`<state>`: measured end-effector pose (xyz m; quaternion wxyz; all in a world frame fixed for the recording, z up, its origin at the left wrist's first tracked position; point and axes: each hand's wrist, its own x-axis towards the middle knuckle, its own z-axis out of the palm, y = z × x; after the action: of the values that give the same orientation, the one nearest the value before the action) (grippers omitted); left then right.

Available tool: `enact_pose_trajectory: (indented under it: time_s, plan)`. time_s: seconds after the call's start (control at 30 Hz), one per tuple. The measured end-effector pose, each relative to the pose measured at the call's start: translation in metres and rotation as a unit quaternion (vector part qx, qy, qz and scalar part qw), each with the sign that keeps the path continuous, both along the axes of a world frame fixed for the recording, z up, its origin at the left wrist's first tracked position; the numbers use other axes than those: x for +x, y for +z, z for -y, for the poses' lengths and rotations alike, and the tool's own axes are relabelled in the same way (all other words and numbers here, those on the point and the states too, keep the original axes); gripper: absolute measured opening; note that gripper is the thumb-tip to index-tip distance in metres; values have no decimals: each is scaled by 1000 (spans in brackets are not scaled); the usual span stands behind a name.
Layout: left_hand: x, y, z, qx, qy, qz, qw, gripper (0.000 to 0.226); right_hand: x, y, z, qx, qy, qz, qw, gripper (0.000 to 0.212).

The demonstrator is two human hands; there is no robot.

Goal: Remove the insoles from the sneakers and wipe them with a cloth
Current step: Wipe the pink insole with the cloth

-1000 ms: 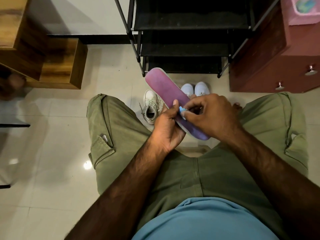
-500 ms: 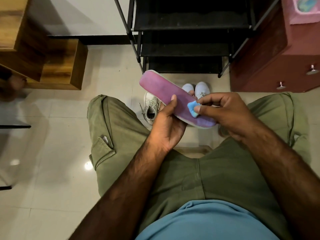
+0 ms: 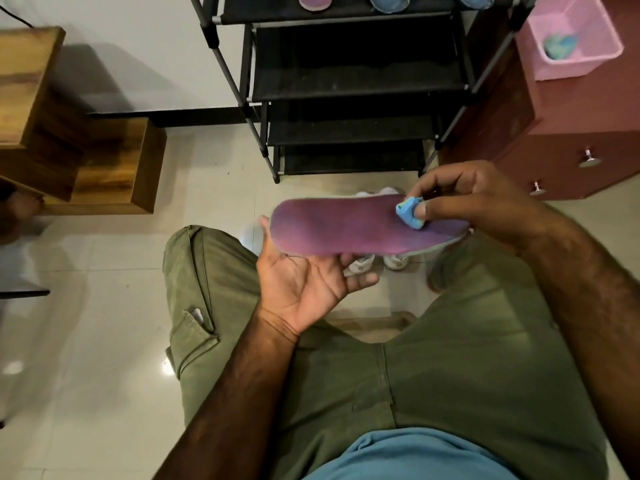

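Step in hand: wiping 1 purple insole with a small blue cloth; judging by the cloth's place, the stroke is at the insole's right end.
Doing it well: run the cloth lengthwise from the right end to the left end in overlapping passes. Press only as hard as the hand beneath can brace, since the insole looks thin and likely to flex. Refold the wad when a face gets dirty, because so little of it meets the surface.
Right hand grip: the right hand pinches the bunched cloth between thumb and fingertips, closed tightly round it. The cloth touches the insole's top face and the other fingers arch above it.
Left hand grip: the left hand lies palm up and spread wide, with the insole resting across its fingers. The thumb stands just beside the insole's left end; I see no finger wrapped over it.
Insole position: held level above the lap, between the knees, its long axis running left to right.
Sneakers: white sneakers sit on the floor right under the insole, mostly hidden by it.
Nearby: a black shoe rack stands beyond, with more insoles at its top shelf's front edge.
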<state>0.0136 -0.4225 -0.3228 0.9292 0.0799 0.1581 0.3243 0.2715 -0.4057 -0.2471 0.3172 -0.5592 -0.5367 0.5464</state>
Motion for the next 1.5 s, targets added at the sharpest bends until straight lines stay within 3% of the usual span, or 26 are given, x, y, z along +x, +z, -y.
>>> enact_pose_trajectory:
  time_s: [0.1, 0.23, 0.33, 0.43, 0.5, 0.57, 0.73, 0.9, 1.03, 1.17, 1.27, 1.5]
  plan:
    - [7, 3, -2, -49, -92, -109, 989, 103, -2, 11, -6, -9, 118, 4, 993, 20]
    - [12, 7, 2, -10, -187, 10, 982, 82, -18, 21, -19, -4, 242, 80, 967, 15]
    - [13, 4, 5, -56, -194, 59, 978, 62, -31, 20, -24, 14, 271, 152, 950, 13]
    - [12, 10, 6, -78, -155, 25, 985, 64, -37, 17, -17, 94, 154, 182, 967, 15]
    - [10, 10, 7, -67, -116, -41, 990, 63, -36, 15, -5, 148, 14, 149, 978, 15]
    - [10, 14, 8, -70, -75, -84, 991, 59, -36, 7, 11, 155, -59, 112, 980, 17]
    - [20, 19, 9, -64, -32, -153, 986, 51, -53, -22, 37, 49, -45, 92, 994, 17]
    - [24, 19, 11, -62, -17, -160, 985, 41, -70, -35, 44, 88, -89, 201, 972, 17]
    - [23, 18, 9, -102, 18, -148, 984, 39, -76, -33, 50, 60, -100, 146, 982, 27]
    - [23, 17, 11, -111, 29, -159, 981, 32, -81, -31, 52, 101, -48, 220, 969, 43]
    - [23, 13, 10, -113, 31, -174, 978, 29, -85, -32, 52, 125, -43, 256, 958, 38]
    - [23, 9, 6, -130, 27, -207, 969, 33, -85, -31, 56, 127, -102, 211, 964, 30]
